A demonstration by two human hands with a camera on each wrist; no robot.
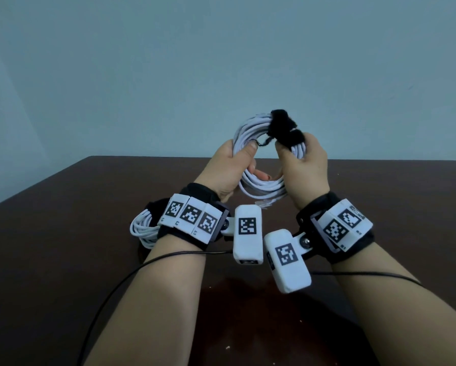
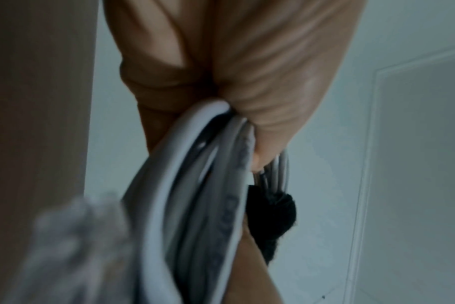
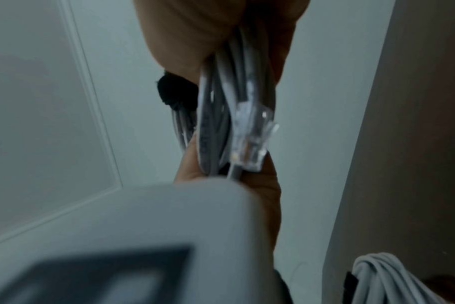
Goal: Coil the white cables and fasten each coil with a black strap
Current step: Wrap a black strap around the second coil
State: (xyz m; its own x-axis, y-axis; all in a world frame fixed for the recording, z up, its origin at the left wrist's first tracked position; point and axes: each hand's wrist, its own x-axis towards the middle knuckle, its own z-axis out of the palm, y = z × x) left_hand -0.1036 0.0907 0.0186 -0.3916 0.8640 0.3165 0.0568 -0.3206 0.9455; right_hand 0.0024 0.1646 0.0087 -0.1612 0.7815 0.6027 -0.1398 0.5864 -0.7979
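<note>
Both hands hold a coil of white cable [image 1: 250, 128] upright above the table. My left hand [image 1: 231, 167] grips the coil's left side, thumb over the strands. My right hand [image 1: 304, 165] grips the right side and pinches the fuzzy black strap [image 1: 285, 129] wrapped round the coil's top right. The left wrist view shows the coil [image 2: 185, 205] running out of the curled fingers, with the strap [image 2: 273, 216] behind. In the right wrist view a clear plug [image 3: 252, 139] lies along the strands [image 3: 216, 123], and the strap [image 3: 174, 90] shows beyond.
A second white coil [image 1: 143, 228] with a black strap lies on the dark brown table [image 1: 63, 260] behind my left wrist, also seen as a coil [image 3: 385, 279] in the right wrist view. Thin black wires [image 1: 132, 273] run from the wrist cameras. A pale wall stands behind.
</note>
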